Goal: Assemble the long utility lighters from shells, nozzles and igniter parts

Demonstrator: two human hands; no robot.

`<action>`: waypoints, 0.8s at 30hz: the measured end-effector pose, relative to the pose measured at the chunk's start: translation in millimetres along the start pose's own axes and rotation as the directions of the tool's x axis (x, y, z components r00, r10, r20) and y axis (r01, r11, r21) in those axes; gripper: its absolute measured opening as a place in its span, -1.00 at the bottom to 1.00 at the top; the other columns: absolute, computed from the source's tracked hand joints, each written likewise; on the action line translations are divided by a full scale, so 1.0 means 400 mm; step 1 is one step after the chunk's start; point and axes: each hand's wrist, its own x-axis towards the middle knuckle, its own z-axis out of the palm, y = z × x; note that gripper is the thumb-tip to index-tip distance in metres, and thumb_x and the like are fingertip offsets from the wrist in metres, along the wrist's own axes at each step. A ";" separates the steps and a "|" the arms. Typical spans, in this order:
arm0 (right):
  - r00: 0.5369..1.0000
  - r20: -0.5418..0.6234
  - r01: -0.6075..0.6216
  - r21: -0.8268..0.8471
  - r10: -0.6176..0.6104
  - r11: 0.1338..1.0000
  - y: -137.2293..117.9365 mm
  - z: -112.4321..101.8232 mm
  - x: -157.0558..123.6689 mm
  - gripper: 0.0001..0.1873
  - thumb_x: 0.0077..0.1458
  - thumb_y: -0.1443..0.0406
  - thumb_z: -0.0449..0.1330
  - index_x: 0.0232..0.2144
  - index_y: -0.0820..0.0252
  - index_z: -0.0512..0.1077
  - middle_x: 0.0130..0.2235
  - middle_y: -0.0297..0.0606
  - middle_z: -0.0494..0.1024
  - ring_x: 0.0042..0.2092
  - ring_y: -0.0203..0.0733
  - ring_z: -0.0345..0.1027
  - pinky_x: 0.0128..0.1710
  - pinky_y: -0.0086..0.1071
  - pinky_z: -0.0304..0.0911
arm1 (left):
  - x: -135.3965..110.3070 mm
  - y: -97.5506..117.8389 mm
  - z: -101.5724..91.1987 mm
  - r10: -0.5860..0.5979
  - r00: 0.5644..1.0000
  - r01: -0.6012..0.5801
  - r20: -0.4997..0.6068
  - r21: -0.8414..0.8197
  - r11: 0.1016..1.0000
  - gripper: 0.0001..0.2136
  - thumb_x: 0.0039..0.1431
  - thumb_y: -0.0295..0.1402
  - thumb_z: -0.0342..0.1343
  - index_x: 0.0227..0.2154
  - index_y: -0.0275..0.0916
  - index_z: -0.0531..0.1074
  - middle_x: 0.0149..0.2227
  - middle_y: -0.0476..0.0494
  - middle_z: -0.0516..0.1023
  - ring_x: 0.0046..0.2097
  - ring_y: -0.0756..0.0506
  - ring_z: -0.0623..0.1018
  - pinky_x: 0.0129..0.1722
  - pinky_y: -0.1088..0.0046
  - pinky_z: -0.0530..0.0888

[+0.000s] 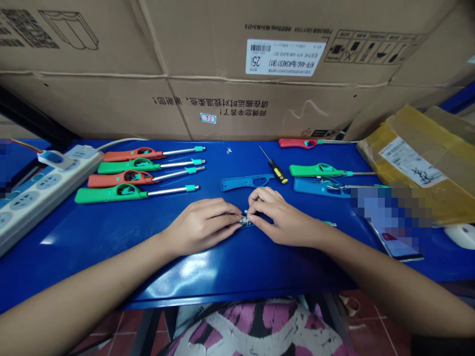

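Cardboard boxes [156, 59] shut; hands [202, 223] [284, 218] pinch lighter part [245, 220].

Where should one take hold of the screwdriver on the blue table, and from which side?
Grip the screwdriver by its thick black-and-yellow handle, from above, closing across its width. It lies flat, handle at the nearer end, thin shaft pointing away. A blue lighter shell and a green lighter lie close beside it, so a sideways approach looks cramped.

A small assembly workshop; gas lighters [137, 173] in rows, screwdriver [276, 170], stacked cartons [111, 99].
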 end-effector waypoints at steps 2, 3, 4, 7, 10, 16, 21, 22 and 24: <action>1.000 -0.005 -0.009 0.013 0.009 1.000 0.001 0.000 0.000 -0.86 0.36 0.28 0.07 -0.22 0.14 0.41 -0.06 -0.18 0.39 0.01 -0.09 0.24 0.08 -0.10 0.15 | 0.000 0.000 0.001 -0.005 1.000 0.005 0.002 -0.020 1.000 -0.86 0.31 -0.47 0.15 -0.11 -0.29 0.49 -0.16 -0.22 0.64 -0.17 -0.08 0.63 -0.17 0.38 0.59; 1.000 -0.011 -0.016 0.021 0.016 1.000 0.002 -0.001 0.000 -0.88 0.35 0.28 0.09 -0.23 0.14 0.42 -0.06 -0.19 0.39 0.01 -0.10 0.24 0.09 -0.11 0.15 | -0.001 -0.001 0.002 -0.008 1.000 0.008 0.005 -0.028 1.000 -0.87 0.31 -0.47 0.15 -0.11 -0.28 0.49 -0.16 -0.22 0.64 -0.17 -0.08 0.63 -0.17 0.38 0.59; 1.000 -0.016 -0.025 0.031 0.026 0.999 0.002 -0.002 0.001 -0.90 0.33 0.29 0.11 -0.24 0.14 0.42 -0.07 -0.19 0.39 0.02 -0.10 0.25 0.09 -0.12 0.15 | -0.001 -0.001 0.002 -0.013 1.000 0.013 0.009 -0.035 0.999 -0.87 0.31 -0.46 0.15 -0.11 -0.28 0.49 -0.16 -0.22 0.64 -0.17 -0.08 0.63 -0.16 0.38 0.59; 0.998 -0.030 -0.046 0.061 0.048 0.997 0.001 -0.004 0.002 -0.94 0.29 0.31 0.17 -0.27 0.14 0.43 -0.08 -0.20 0.39 0.03 -0.11 0.26 0.09 -0.14 0.15 | -0.003 -0.003 0.004 -0.026 0.999 0.027 0.019 -0.057 0.998 -0.87 0.32 -0.46 0.14 -0.11 -0.28 0.50 -0.17 -0.22 0.63 -0.16 -0.08 0.63 -0.15 0.38 0.59; 0.998 -0.042 -0.045 0.083 0.049 0.996 -0.002 -0.004 0.002 -0.95 0.28 0.32 0.19 -0.28 0.14 0.44 -0.10 -0.21 0.39 0.02 -0.12 0.28 0.10 -0.15 0.15 | -0.005 -0.004 0.006 -0.033 0.999 0.034 0.027 -0.065 0.997 -0.86 0.32 -0.46 0.14 -0.11 -0.28 0.51 -0.16 -0.22 0.63 -0.16 -0.08 0.63 -0.14 0.38 0.59; 0.998 -0.048 -0.044 0.091 0.048 0.995 -0.002 -0.002 0.003 -0.96 0.23 0.33 0.24 -0.31 0.14 0.49 -0.11 -0.22 0.41 0.01 -0.12 0.31 0.10 -0.13 0.14 | -0.007 -0.005 0.008 -0.034 0.999 0.036 0.027 -0.068 0.997 -0.86 0.31 -0.45 0.15 -0.11 -0.29 0.51 -0.16 -0.23 0.64 -0.16 -0.09 0.63 -0.14 0.38 0.59; 0.996 -0.072 -0.041 0.108 0.049 0.993 0.002 0.008 0.007 -0.95 0.23 0.35 0.23 -0.31 0.16 0.50 -0.12 -0.21 0.42 0.01 -0.12 0.30 0.09 -0.14 0.17 | -0.009 -0.008 0.008 -0.055 0.998 0.058 0.043 -0.079 0.995 -0.87 0.31 -0.44 0.16 -0.13 -0.29 0.54 -0.16 -0.22 0.64 -0.16 -0.08 0.63 -0.14 0.40 0.58; 0.996 -0.075 -0.048 0.111 0.056 0.993 0.002 0.011 0.008 -0.95 0.23 0.35 0.24 -0.32 0.16 0.50 -0.13 -0.21 0.42 0.01 -0.12 0.31 0.08 -0.14 0.17 | -0.008 -0.008 0.008 -0.065 0.997 0.068 0.051 -0.075 0.995 -0.87 0.31 -0.43 0.15 -0.13 -0.28 0.54 -0.16 -0.21 0.64 -0.16 -0.07 0.63 -0.15 0.40 0.58; 0.994 -0.077 -0.063 0.111 0.072 0.992 0.002 0.019 0.009 -0.95 0.22 0.36 0.24 -0.32 0.16 0.50 -0.13 -0.21 0.42 0.00 -0.12 0.31 0.08 -0.13 0.18 | -0.006 -0.008 0.007 -0.090 0.994 0.094 0.063 -0.067 0.993 -0.86 0.31 -0.41 0.15 -0.14 -0.25 0.56 -0.17 -0.18 0.65 -0.18 -0.07 0.63 -0.17 0.41 0.57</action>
